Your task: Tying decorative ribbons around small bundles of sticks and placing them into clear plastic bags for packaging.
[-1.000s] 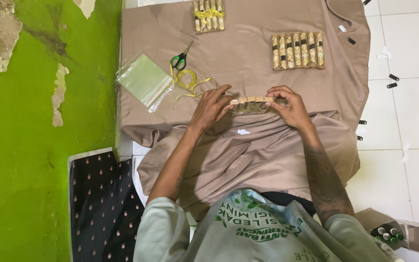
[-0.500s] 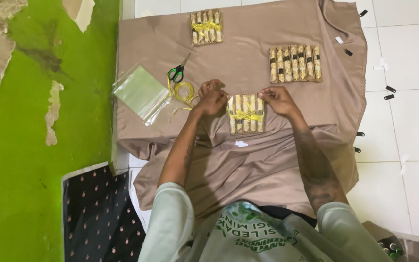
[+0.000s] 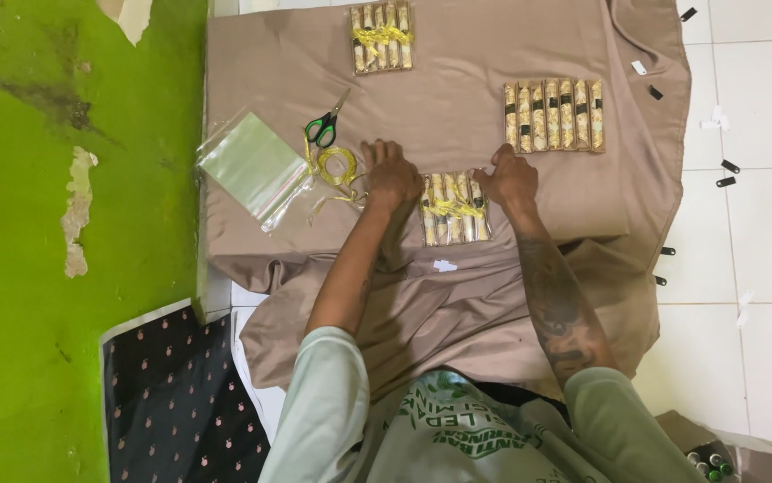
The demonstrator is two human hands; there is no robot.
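A bundle of several tan rolled sticks (image 3: 454, 208), tied across with yellow ribbon, lies flat on the taupe cloth (image 3: 458, 80). My left hand (image 3: 390, 174) rests against the bundle's left edge. My right hand (image 3: 509, 181) presses on its upper right corner. Both hands touch the bundle from the sides with fingers curled. A second tied bundle (image 3: 381, 37) lies at the far edge of the cloth. An untied row of sticks (image 3: 553, 115) lies to the right.
Green-handled scissors (image 3: 324, 125) and a coil of yellow ribbon (image 3: 338, 166) lie left of my left hand. A stack of clear plastic bags (image 3: 254, 166) sits at the cloth's left edge. A green wall (image 3: 46, 224) is on the left, white floor tiles (image 3: 753, 224) on the right.
The bundle was held up on edge between both hands a second ago. It now lies flat on the cloth, further from me, with both hands at its sides.
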